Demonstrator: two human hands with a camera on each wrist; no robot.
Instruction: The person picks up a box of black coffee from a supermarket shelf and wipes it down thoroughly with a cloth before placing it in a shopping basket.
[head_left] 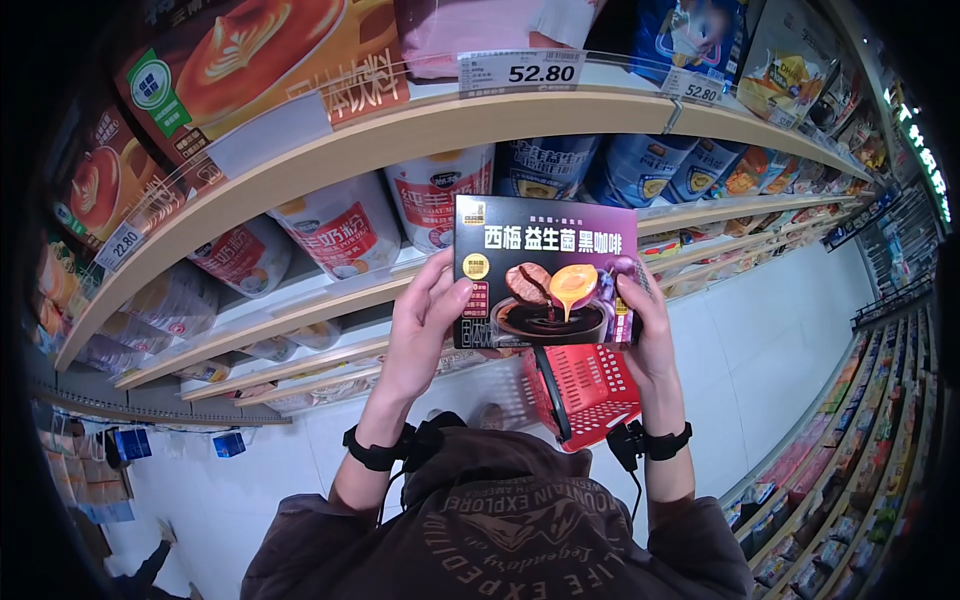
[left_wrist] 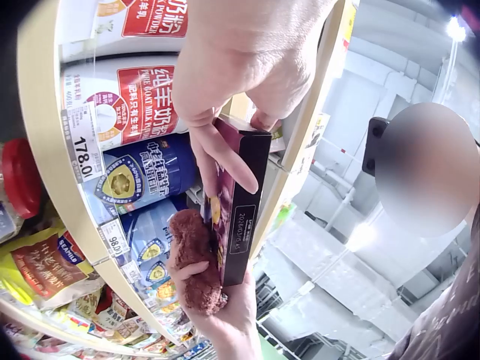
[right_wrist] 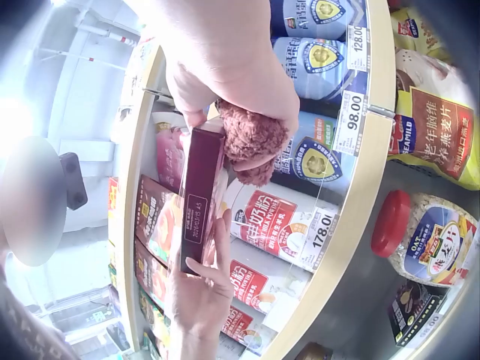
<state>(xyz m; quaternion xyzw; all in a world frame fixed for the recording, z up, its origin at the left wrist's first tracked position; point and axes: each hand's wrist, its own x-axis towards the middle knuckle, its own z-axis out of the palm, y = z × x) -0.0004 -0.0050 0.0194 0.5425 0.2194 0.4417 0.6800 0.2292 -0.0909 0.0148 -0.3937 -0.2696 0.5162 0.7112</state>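
Observation:
Both hands hold up a black and purple coffee box (head_left: 545,272), its printed front facing the head view. The left hand (head_left: 425,310) grips its left edge, thumb on the front. On the right edge lies the right hand (head_left: 648,325), its thumb also on the front. In the left wrist view the box's dark side (left_wrist: 241,232) shows a printed date, with the left hand (left_wrist: 232,97) at one end. A brown fluffy item (right_wrist: 253,139) is at the right hand (right_wrist: 232,82) in the right wrist view, beside the box side (right_wrist: 201,202).
Curved shelves (head_left: 450,118) with cans of milk powder (head_left: 335,225), blue cans (head_left: 640,170) and price tags stand in front. A red basket (head_left: 590,400) is below the box, near the floor (head_left: 740,350). Further shelves (head_left: 850,470) line the right side.

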